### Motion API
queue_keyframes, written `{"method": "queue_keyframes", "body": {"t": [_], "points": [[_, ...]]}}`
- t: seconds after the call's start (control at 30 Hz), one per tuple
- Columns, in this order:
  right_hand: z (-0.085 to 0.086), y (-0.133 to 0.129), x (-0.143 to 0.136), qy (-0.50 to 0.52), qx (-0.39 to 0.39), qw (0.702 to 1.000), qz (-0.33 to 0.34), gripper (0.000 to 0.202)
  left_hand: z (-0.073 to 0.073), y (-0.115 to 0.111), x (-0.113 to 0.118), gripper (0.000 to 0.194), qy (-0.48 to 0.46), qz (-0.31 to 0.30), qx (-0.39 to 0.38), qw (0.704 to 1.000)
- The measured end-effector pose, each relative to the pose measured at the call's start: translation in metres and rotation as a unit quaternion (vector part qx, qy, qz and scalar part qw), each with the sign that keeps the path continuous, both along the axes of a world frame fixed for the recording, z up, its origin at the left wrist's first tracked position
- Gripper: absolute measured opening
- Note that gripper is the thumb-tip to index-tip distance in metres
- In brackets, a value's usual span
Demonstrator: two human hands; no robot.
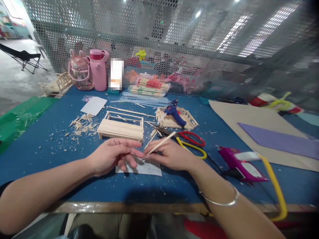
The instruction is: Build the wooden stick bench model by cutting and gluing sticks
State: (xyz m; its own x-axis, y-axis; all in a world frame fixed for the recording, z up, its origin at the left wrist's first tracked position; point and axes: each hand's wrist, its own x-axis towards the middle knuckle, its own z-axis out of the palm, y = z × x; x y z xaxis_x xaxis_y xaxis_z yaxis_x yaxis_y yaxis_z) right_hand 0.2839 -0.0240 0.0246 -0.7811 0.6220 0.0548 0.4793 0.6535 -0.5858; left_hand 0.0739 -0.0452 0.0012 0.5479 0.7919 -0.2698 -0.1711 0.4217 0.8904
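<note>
My right hand (169, 154) pinches a thin wooden stick (160, 143) that slants up to the right. Beside it, my left hand (116, 156) has its fingers spread, palm turned inward, its index fingertip close to the stick's lower end; I see nothing held in it. Under both hands lies a white paper (149, 168), partly covered. Just beyond them stands a small wooden frame (122, 128) with a slatted front part. Red-handled scissors (191, 137) and yellow-handled scissors (196, 149) lie right of my right hand.
A blue glue gun (175, 114) rests on another wooden frame (191, 120). Stick scraps (83, 124) lie at left, near a white card (94, 105). Pink bottles (99, 73) stand behind. A purple device (241, 166) and brown board (229, 122) are at right.
</note>
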Motion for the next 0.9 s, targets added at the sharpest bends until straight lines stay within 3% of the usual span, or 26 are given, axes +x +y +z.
{"method": "queue_keyframes", "body": {"t": [0.07, 0.1, 0.13, 0.2, 0.23, 0.3, 0.47, 0.57, 0.73, 0.9], "points": [[-0.001, 0.0, 0.001, -0.007, 0.012, 1.0, 0.001, 0.015, -0.001, -0.001, -0.002, 0.03, 0.093, -0.023, 0.09, 0.991], [-0.002, 0.0, 0.001, -0.008, 0.016, 1.0, -0.001, 0.015, -0.002, -0.002, -0.003, 0.029, 0.162, -0.039, 0.17, 0.971], [-0.003, 0.0, 0.001, -0.009, 0.019, 1.0, -0.002, 0.015, -0.003, -0.003, -0.004, 0.027, 0.238, -0.055, 0.263, 0.933], [-0.004, -0.001, 0.0, -0.009, 0.028, 1.0, -0.001, 0.017, -0.004, -0.005, -0.006, 0.023, 0.366, -0.095, 0.424, 0.823], [-0.005, -0.001, -0.002, -0.008, 0.034, 0.999, 0.003, 0.018, -0.004, -0.006, -0.006, 0.022, 0.409, -0.117, 0.471, 0.773], [-0.005, -0.002, -0.005, -0.014, 0.045, 0.999, 0.013, 0.021, -0.005, -0.007, -0.006, 0.024, 0.457, -0.149, 0.505, 0.717], [-0.003, -0.006, -0.01, -0.059, 0.024, 0.997, 0.048, 0.021, -0.007, -0.006, -0.005, 0.024, 0.479, -0.172, 0.517, 0.688], [-0.005, -0.006, -0.012, -0.049, 0.037, 0.997, 0.036, 0.021, -0.007, -0.006, -0.005, 0.023, 0.482, -0.173, 0.526, 0.679], [-0.007, -0.005, -0.013, -0.067, 0.031, 0.995, 0.061, 0.022, -0.005, -0.006, -0.004, 0.024, 0.481, -0.173, 0.525, 0.681], [-0.008, -0.006, -0.016, -0.039, 0.053, 0.997, 0.033, 0.019, -0.005, -0.005, -0.004, 0.022, 0.478, -0.174, 0.529, 0.68]]}}
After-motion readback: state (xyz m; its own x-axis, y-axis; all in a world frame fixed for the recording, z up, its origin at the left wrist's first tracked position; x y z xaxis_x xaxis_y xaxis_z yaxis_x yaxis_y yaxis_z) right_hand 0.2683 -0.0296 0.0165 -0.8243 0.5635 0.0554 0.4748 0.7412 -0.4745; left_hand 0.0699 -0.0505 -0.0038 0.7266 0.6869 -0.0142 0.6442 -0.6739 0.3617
